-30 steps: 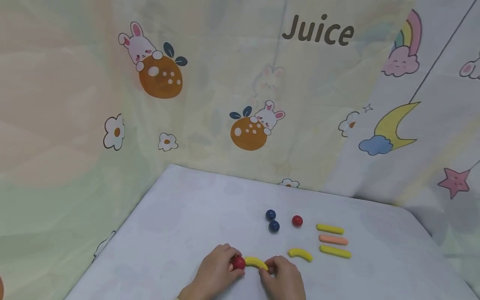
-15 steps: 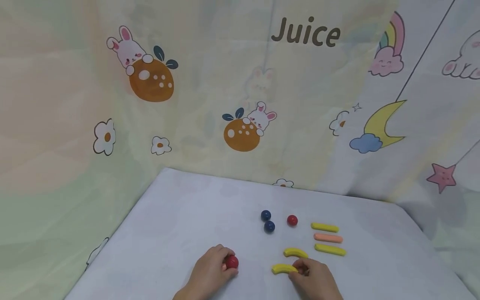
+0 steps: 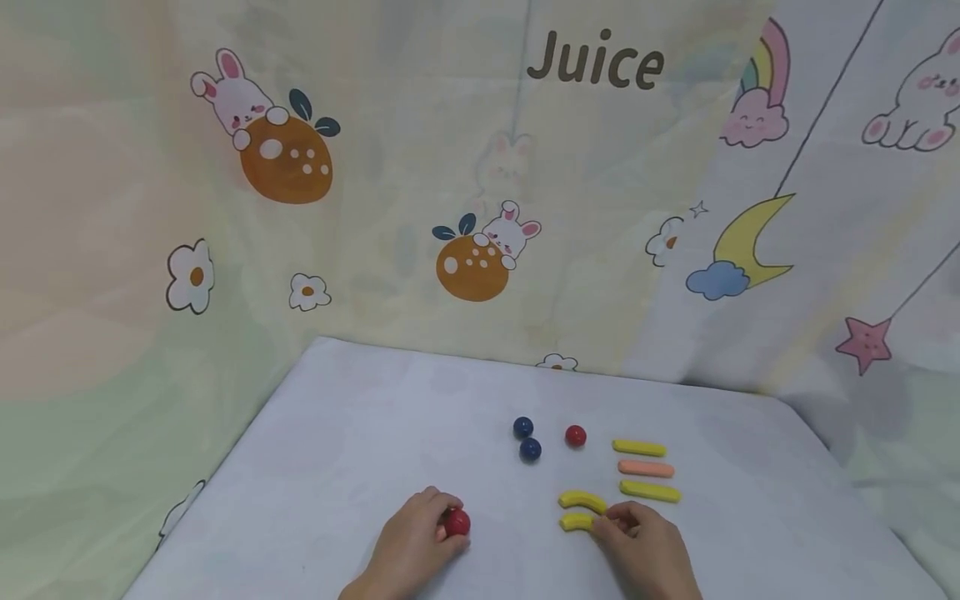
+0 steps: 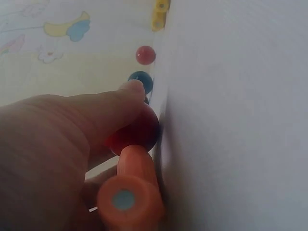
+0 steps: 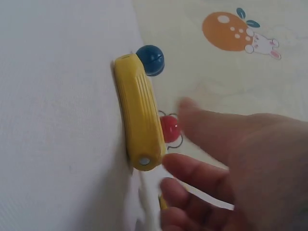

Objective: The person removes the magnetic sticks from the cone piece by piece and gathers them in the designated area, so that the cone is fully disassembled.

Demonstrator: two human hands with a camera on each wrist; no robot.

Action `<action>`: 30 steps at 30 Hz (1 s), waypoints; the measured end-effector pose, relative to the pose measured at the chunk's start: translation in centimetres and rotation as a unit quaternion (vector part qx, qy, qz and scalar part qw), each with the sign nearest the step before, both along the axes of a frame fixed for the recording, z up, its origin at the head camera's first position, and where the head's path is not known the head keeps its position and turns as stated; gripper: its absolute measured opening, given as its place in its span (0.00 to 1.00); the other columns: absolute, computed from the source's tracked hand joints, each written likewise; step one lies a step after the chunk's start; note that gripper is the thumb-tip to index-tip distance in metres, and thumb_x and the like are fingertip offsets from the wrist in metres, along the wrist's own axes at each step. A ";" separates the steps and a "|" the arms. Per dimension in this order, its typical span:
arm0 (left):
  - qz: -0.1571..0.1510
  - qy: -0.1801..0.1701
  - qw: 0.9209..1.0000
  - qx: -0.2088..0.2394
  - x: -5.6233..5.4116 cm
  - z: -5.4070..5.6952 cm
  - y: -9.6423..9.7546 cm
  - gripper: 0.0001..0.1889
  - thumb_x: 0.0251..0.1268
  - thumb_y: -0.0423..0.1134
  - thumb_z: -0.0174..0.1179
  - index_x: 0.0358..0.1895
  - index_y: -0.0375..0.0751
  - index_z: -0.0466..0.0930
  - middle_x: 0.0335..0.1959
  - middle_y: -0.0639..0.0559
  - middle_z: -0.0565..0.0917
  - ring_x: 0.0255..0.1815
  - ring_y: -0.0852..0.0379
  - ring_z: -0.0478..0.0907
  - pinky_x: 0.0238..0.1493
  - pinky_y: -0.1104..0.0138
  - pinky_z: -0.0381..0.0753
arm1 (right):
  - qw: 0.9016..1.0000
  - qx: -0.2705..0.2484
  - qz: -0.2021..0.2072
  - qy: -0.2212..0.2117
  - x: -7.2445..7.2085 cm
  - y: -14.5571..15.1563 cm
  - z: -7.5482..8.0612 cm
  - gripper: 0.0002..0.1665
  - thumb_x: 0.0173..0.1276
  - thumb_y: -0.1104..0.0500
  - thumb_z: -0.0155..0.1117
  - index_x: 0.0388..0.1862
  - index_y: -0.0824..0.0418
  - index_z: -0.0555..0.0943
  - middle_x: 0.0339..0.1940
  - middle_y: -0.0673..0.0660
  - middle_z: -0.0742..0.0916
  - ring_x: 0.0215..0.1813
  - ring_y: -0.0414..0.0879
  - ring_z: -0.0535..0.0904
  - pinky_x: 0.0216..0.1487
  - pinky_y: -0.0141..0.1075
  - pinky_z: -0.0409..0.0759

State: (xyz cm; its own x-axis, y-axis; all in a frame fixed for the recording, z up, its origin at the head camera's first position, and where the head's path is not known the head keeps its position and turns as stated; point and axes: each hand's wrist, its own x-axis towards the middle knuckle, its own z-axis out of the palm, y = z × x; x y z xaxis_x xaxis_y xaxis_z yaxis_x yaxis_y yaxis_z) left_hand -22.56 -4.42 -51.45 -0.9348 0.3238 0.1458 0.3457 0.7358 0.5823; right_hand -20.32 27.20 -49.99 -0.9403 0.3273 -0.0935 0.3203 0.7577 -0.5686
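Fingers and thumb of my left hand (image 3: pixel 411 537) grip a red ball (image 3: pixel 457 522) low over the white tabletop. In the left wrist view, an orange rod (image 4: pixel 137 163) with a grey disc in its end lies against that ball, beside the palm. To the right, my right hand (image 3: pixel 648 546) is at the right end of a curved yellow rod (image 3: pixel 576 522). Seen from the right wrist, its thumb stands apart from this rod, while one fingertip is right at the end with a metal disc. Just behind lies another curved yellow rod (image 3: pixel 582 500), roughly parallel.
Two dark blue balls (image 3: pixel 530 450) and a second red ball (image 3: pixel 575 436) sit farther back. Right of them lie a straight yellow rod (image 3: pixel 639 448), a peach rod (image 3: pixel 646 469) and another yellow rod (image 3: pixel 649 492) in a row. A printed cloth (image 3: pixel 390 333) hangs behind the table.
My right hand has drawn the curved yellow rod away from the red ball, rightward to beside the other curved rod, and its thumb has come off. The left hand keeps the ball.
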 end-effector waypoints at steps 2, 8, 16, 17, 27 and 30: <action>-0.003 0.007 1.000 -0.009 0.0 0.0 -0.2 0.28 0.47 0.53 0.75 0.51 0.46 0.79 0.36 0.61 0.74 0.36 0.63 0.68 0.35 0.67 0.74 | 1.000 0.005 -0.012 0.026 0.0 -0.1 0.2 0.18 0.65 0.46 0.67 0.39 0.60 0.84 0.27 0.48 0.82 0.29 0.43 0.74 0.30 0.36 0.71; -0.013 0.023 1.000 0.007 0.2 -0.2 -0.8 0.29 0.45 0.48 0.76 0.52 0.43 0.78 0.31 0.64 0.71 0.30 0.67 0.67 0.33 0.69 0.73 | 0.997 -0.018 -0.013 0.074 -0.1 -2.7 0.4 0.09 0.67 0.54 0.66 0.35 0.59 0.84 0.25 0.48 0.81 0.27 0.43 0.71 0.26 0.32 0.68; -0.102 -0.079 0.989 0.069 0.7 0.0 0.9 0.20 0.57 0.43 0.71 0.54 0.53 0.79 0.33 0.69 0.74 0.34 0.70 0.70 0.40 0.70 0.76 | 0.968 -0.100 0.227 0.030 0.9 -7.8 -0.4 0.16 0.61 0.52 0.72 0.48 0.52 0.82 0.34 0.43 0.81 0.30 0.37 0.72 0.30 0.28 0.71; -0.115 -0.078 0.987 0.078 0.8 0.0 1.2 0.19 0.58 0.42 0.70 0.53 0.53 0.79 0.33 0.69 0.74 0.34 0.70 0.70 0.40 0.71 0.76 | 0.959 -0.114 0.259 0.020 1.1 -8.2 -0.5 0.19 0.61 0.51 0.72 0.50 0.51 0.81 0.36 0.43 0.80 0.31 0.36 0.72 0.32 0.28 0.71; -0.101 -0.026 0.994 0.013 1.1 0.0 1.2 0.10 0.53 0.47 0.73 0.35 0.53 0.81 0.27 0.69 0.72 0.30 0.71 0.66 0.33 0.72 0.72 | 0.943 -0.120 0.310 0.024 1.4 -9.5 -0.9 0.21 0.59 0.47 0.74 0.49 0.53 0.82 0.34 0.41 0.78 0.31 0.34 0.70 0.30 0.28 0.69; -0.097 -0.033 0.995 0.010 1.0 0.0 1.1 0.09 0.55 0.47 0.72 0.31 0.53 0.80 0.25 0.69 0.70 0.28 0.70 0.65 0.31 0.72 0.71 | 0.947 -0.110 0.302 0.017 1.3 -9.5 -0.8 0.21 0.59 0.47 0.73 0.49 0.53 0.82 0.35 0.42 0.78 0.31 0.34 0.70 0.30 0.28 0.68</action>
State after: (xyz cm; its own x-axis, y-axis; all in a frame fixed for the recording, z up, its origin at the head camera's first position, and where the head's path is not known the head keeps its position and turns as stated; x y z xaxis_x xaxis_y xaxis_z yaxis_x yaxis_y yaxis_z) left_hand -21.60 -3.31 -51.41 -0.8625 0.4971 0.0944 0.4406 0.6462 0.6231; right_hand -19.04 17.68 -50.80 -0.9537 -0.2940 -0.0627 -0.1548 0.6590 -0.7360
